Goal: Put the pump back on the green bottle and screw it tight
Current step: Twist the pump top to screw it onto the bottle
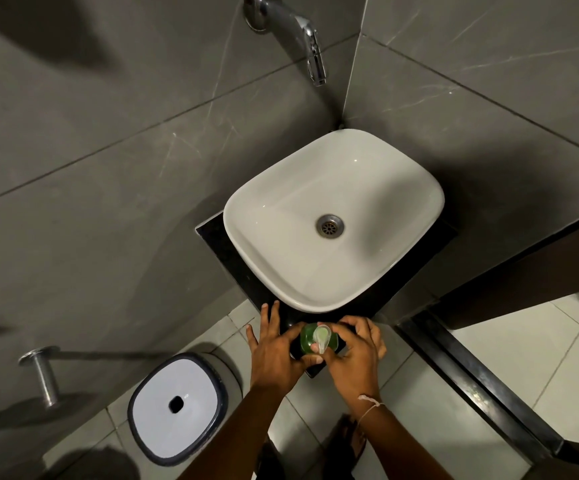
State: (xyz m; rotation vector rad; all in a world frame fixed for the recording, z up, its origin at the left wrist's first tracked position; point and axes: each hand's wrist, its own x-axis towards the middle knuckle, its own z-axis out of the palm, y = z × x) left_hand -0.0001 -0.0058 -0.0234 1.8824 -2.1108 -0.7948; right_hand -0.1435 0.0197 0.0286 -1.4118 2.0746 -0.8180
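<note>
Overhead view of a washroom corner. The green bottle (pixel 307 341) stands upright on the near corner of a dark, glossy counter (pixel 212 237), just in front of the white basin (pixel 264 216). The pump (pixel 321 336), pale and translucent with a rounded head and a short spout pointing toward the viewer, sits on top of the bottle's neck; whether it is threaded tight cannot be told.

The left hand (pixel 274 351) lies against the bottle's left side. Its thumb curls around the near face of the bottle and touches it, while its fingers (pixel 269 317) stretch forward, spread, beside the bottle toward the counter edge. The right hand (pixel 357 351) comes in from the right with its fingers bent; the fingertips close on the pump from the far side and the thumb meets it from the near side, so the pump is pinched between them. A thin cord bracelet (pixel 371 403) circles the right wrist.

The basin is smooth glazed ceramic, a rounded square with a metal drain (pixel 329 226) at its centre. A chromed tap (pixel 291 29) projects from the grey, veined wall tiles (pixel 90 150) above it. On the pale floor tiles (pixel 523 348) at lower left stands a bin (pixel 177 407) with a white, rounded-square lid and dark rim. A short metal bar (pixel 40 372) projects from the wall nearby.
</note>
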